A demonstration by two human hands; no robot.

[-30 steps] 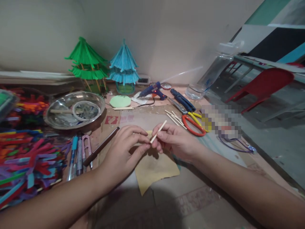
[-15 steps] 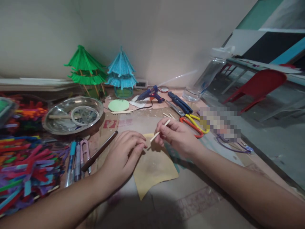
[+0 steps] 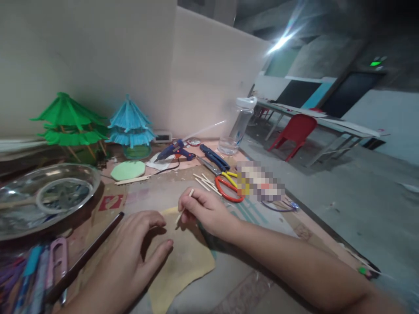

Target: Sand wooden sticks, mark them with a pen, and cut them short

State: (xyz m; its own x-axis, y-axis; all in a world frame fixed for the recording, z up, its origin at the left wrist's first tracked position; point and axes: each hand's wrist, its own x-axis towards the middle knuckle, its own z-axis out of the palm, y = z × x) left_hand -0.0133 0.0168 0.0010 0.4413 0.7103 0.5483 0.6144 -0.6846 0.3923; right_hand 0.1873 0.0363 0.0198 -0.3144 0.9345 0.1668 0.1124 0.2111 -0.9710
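Observation:
My right hand pinches a thin pale wooden stick, its lower tip touching a yellowish sheet that lies on the cardboard work surface. My left hand rests on the sheet's left part with fingers loosely spread and curled, holding nothing. A dark pen-like rod lies just left of it.
At the left a metal dish holds a tape ring. Green and blue paper trees stand at the wall. A glue gun, pliers, red-yellow scissors, loose sticks and a water bottle lie beyond. Red chair far right.
The view has swung right and up. My left hand has let go of the stick and moved down-left onto the sheet; my right hand has lowered the stick's tip to the sheet.

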